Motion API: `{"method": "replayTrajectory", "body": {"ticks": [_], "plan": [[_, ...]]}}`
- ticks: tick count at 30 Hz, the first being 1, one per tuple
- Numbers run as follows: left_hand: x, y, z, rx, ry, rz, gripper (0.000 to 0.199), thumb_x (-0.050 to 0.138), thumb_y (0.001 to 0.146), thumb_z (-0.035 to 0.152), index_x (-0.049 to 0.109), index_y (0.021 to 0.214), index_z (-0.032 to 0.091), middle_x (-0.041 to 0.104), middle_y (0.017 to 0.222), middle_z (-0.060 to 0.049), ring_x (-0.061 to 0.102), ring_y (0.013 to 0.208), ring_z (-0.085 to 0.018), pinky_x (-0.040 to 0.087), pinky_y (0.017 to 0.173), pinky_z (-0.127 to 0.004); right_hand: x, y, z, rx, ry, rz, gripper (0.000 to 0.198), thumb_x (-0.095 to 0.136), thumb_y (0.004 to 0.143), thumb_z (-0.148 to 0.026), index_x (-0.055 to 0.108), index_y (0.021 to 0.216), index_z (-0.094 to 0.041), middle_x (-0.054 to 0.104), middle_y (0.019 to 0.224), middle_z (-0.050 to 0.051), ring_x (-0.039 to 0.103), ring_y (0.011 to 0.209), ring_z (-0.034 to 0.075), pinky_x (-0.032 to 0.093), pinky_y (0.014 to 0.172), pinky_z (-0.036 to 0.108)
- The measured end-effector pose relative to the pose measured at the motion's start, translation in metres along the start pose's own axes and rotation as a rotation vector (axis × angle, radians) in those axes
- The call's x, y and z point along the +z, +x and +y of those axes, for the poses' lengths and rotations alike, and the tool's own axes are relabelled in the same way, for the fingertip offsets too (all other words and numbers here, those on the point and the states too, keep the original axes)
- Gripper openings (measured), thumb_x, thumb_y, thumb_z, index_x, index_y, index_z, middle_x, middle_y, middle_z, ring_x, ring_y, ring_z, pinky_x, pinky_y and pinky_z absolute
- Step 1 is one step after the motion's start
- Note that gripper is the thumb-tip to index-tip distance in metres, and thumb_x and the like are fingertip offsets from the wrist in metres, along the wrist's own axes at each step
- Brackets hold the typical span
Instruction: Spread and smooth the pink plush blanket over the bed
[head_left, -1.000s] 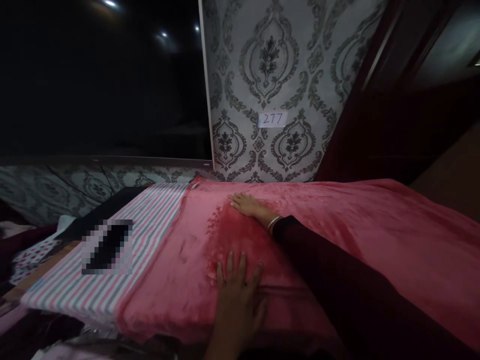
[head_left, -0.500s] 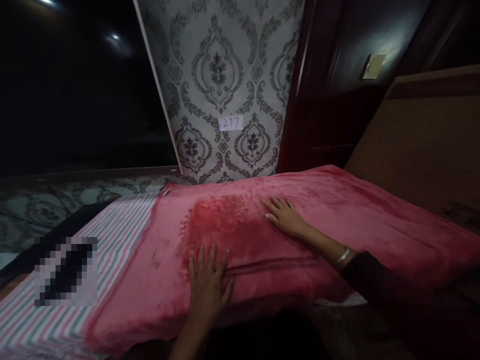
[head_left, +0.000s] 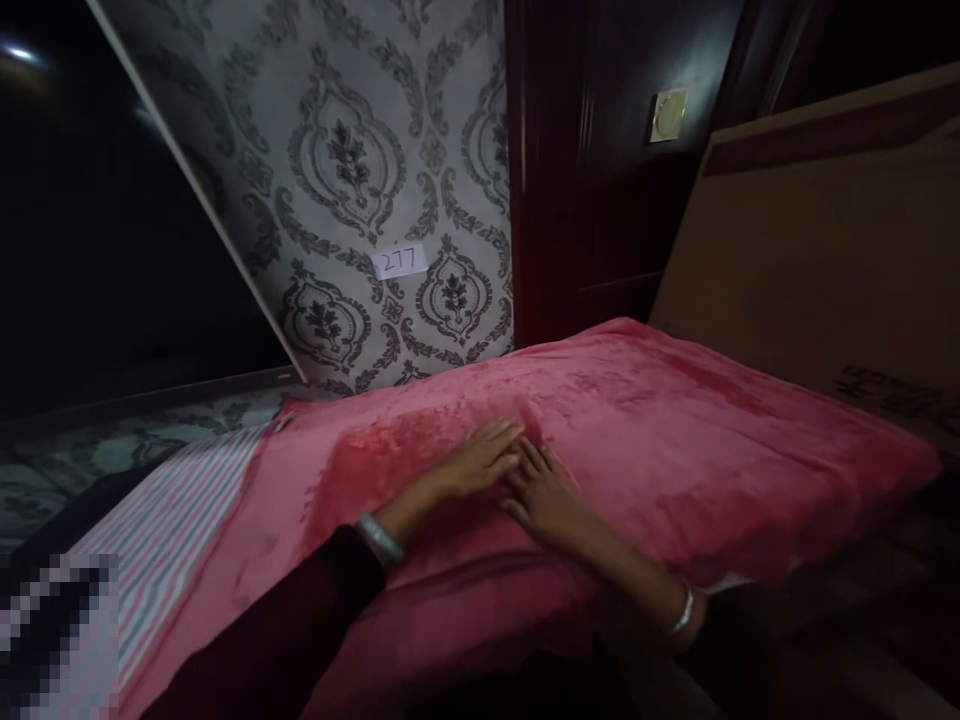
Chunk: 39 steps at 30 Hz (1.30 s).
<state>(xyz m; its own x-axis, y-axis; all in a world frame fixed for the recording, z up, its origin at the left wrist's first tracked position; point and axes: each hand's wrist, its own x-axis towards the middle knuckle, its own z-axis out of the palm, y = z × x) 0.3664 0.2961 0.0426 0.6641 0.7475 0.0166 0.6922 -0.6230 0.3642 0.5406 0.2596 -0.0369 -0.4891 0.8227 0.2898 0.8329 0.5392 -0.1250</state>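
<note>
**A:** How many hands are in view, and what are they doing?

**B:** Two, both the person's own. The left hand (head_left: pixel 480 462) and the right hand (head_left: pixel 546 492) lie flat, side by side, on one pink blanket (head_left: pixel 660 440). The fingertips of the two hands touch or nearly touch near the middle of the blanket. All fingers are stretched out and slightly spread, palms down, gripping nothing.

**A:** Where is the blanket?

**B:** It is spread over a raised surface directly in front of the person, reaching from the lower left to the right edge of the view. A darker, brushed patch of its pile lies just left of the hands.

**A:** Anything on the arms?

**B:** Two bangles, one on each wrist: the left bangle (head_left: pixel 379 537) and the right bangle (head_left: pixel 684 610). Both arms wear dark sleeves.

**A:** What else is there?

**B:** One striped cloth (head_left: pixel 172 520) in pink, white and grey lies beside the blanket at the left. Behind, one wall of grey patterned wallpaper (head_left: pixel 352 170) bears one small paper label (head_left: pixel 400 261) reading 277. One dark wooden door (head_left: pixel 600 200) stands to its right, and one brown board (head_left: pixel 817 250) leans at the far right.
</note>
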Motion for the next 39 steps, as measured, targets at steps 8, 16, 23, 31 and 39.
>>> {"method": "replayTrajectory", "body": {"ticks": [8,16,23,31,39], "plan": [[0.02,0.082,-0.056,-0.032,0.217,-0.066,0.062,0.033,0.104,0.048,0.025,0.162,0.029,0.017,0.172,-0.01,0.009,0.159,-0.026,0.007,0.124,-0.064,0.006,-0.007,0.005,0.004,0.101,0.026,0.062,0.048,0.102,-0.057,0.045,0.156,-0.028,0.03,0.166,0.014,0.023,0.155,0.033,0.021,0.124,0.057],[0.014,0.145,-0.066,-0.307,0.217,-0.095,0.063,0.021,0.104,0.056,0.037,0.158,0.028,0.031,0.168,-0.009,0.028,0.155,-0.027,0.025,0.123,-0.058,0.004,-0.01,0.003,0.028,0.127,0.021,0.065,0.052,0.101,-0.055,0.039,0.159,-0.031,0.027,0.167,0.011,0.022,0.155,0.035,0.019,0.124,0.059],[0.019,0.153,-0.058,-0.334,0.263,0.053,0.058,0.022,0.106,0.044,0.042,0.156,0.022,0.042,0.162,-0.015,0.039,0.149,-0.031,0.026,0.121,-0.059,0.0,-0.008,0.004,0.028,0.125,0.026,0.062,0.048,0.102,-0.054,0.038,0.16,-0.033,0.027,0.167,0.009,0.023,0.155,0.033,0.02,0.124,0.057],[-0.018,0.116,-0.028,-0.315,0.257,0.122,0.066,0.026,0.105,0.052,0.03,0.161,0.016,0.031,0.167,-0.016,0.025,0.156,-0.027,0.019,0.126,-0.052,-0.002,-0.007,0.004,0.03,0.076,-0.001,0.06,0.043,0.104,-0.055,0.042,0.158,-0.03,0.028,0.167,0.011,0.024,0.154,0.033,0.021,0.124,0.056],[0.011,-0.061,-0.012,-0.25,0.378,0.076,0.07,0.042,0.101,0.053,0.025,0.163,0.024,0.026,0.17,-0.011,0.021,0.157,-0.029,0.017,0.126,-0.055,0.0,-0.006,0.011,0.01,0.067,-0.042,0.06,0.037,0.105,-0.053,0.039,0.16,-0.029,0.027,0.168,0.008,0.022,0.155,0.034,0.017,0.125,0.056]]}}
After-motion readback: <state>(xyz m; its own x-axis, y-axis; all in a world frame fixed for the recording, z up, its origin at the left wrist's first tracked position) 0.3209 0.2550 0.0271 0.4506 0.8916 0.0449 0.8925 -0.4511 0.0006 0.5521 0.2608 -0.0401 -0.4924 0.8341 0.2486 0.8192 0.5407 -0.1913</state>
